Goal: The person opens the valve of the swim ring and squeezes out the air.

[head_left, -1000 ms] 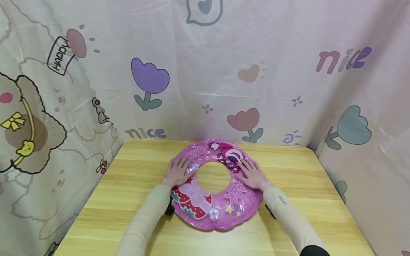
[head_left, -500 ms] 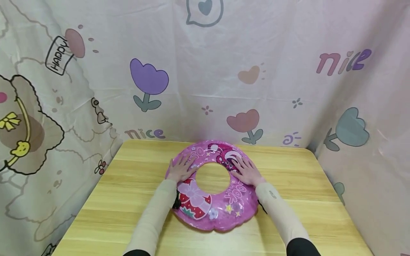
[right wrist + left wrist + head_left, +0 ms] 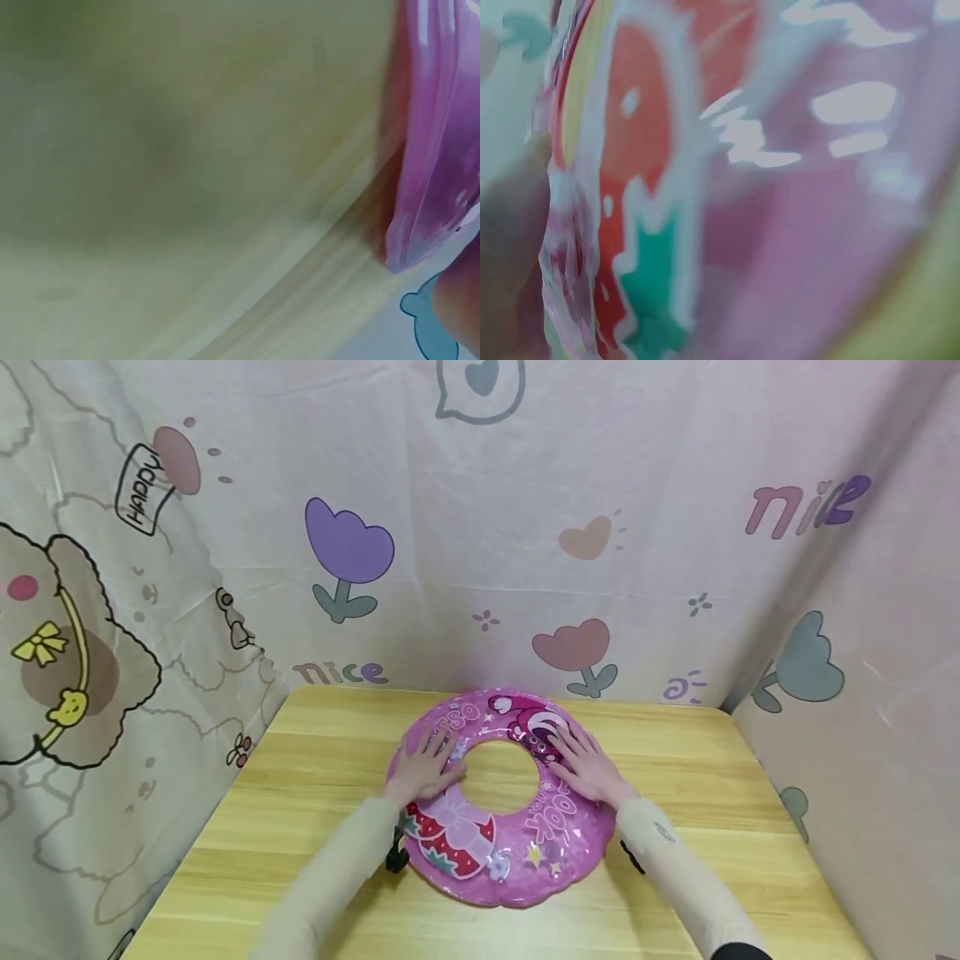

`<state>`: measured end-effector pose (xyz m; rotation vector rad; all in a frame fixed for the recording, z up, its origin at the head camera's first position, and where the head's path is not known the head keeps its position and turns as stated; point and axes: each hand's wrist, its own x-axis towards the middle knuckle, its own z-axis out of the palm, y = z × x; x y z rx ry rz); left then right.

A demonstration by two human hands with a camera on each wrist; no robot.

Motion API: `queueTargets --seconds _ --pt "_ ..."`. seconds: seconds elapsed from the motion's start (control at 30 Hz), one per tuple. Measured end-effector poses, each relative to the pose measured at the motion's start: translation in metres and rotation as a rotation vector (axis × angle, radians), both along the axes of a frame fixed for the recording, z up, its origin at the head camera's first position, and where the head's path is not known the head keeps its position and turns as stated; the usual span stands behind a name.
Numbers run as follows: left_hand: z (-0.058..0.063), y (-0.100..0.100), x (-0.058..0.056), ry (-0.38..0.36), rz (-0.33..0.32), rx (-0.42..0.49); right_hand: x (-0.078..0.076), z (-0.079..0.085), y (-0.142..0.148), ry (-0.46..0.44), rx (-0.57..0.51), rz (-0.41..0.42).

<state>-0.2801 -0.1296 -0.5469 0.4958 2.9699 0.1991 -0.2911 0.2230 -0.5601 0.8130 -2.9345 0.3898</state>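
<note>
A pink inflatable swim ring (image 3: 517,860) lies flat on the wooden table, printed with strawberries, a bow, stars, lettering and a cartoon bear. On its left side rests my left hand (image 3: 423,768), fingers spread and straight across the top. My right hand (image 3: 588,764) lies over the right side in the same way, fingertips on the bear print. The left wrist view shows the ring's shiny strawberry print (image 3: 641,112) up close, with part of the hand blurred at the left edge. In the right wrist view the ring's seam edge (image 3: 424,150) shows beside a bit of the hand.
The light wooden table (image 3: 300,827) extends around the ring on all sides. A printed cloth (image 3: 465,527) hangs behind the table and along both sides. A small black device (image 3: 397,852) sits under the left wrist.
Both hands first shift inward to the right and left respectively, then spread back outward. They stay on the ring, which hardly moves.
</note>
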Motion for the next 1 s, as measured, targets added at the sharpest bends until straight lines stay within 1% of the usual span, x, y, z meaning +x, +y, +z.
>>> queueTargets --seconds 0.07,0.1,0.17,0.23,0.3,0.37,0.43,0.53,0.6,0.7,0.77,0.83,0.93,1.0 --pt "0.001 0.0 0.008 -0.018 -0.028 0.011 0.005 0.003 0.004 0.009 0.013 0.029" --pt "0.001 -0.001 0.012 -0.03 -0.037 0.031 0.007 0.004 0.005 0.005 0.017 0.041" --pt "0.0 -0.002 0.017 -0.043 -0.043 0.051 0.009 0.006 0.008 -0.01 0.027 0.051" --pt "-0.001 -0.004 0.018 -0.05 -0.033 0.06 0.009 0.006 0.011 -0.019 0.025 0.056" --pt "-0.001 -0.005 0.015 -0.055 -0.014 0.063 0.005 0.006 0.012 -0.016 0.017 0.061" --pt "-0.001 -0.004 0.009 -0.062 0.002 0.067 -0.001 0.005 0.011 -0.001 0.013 0.061" --pt "0.001 0.0 0.0 -0.073 0.01 0.096 -0.011 0.005 0.005 0.01 0.018 0.057" --pt "0.004 0.008 -0.013 -0.107 0.016 0.125 -0.028 0.006 -0.009 0.009 0.071 0.049" --pt "0.007 0.015 -0.022 -0.125 0.022 0.126 -0.038 0.007 -0.018 -0.024 0.114 0.036" --pt "0.01 0.026 -0.036 -0.121 0.034 0.108 -0.048 0.011 -0.026 -0.087 0.195 0.011" --pt "0.007 0.031 -0.046 -0.121 0.045 0.113 -0.052 0.011 -0.027 -0.147 0.205 -0.016" --pt "0.006 0.033 -0.052 -0.137 0.069 0.12 -0.055 0.009 -0.028 -0.188 0.216 -0.039" --pt "-0.005 0.03 -0.057 -0.177 0.116 0.128 -0.057 0.0 -0.028 -0.221 0.182 -0.059" --pt "-0.01 0.029 -0.058 -0.184 0.139 0.118 -0.059 -0.005 -0.029 -0.226 0.171 -0.067"
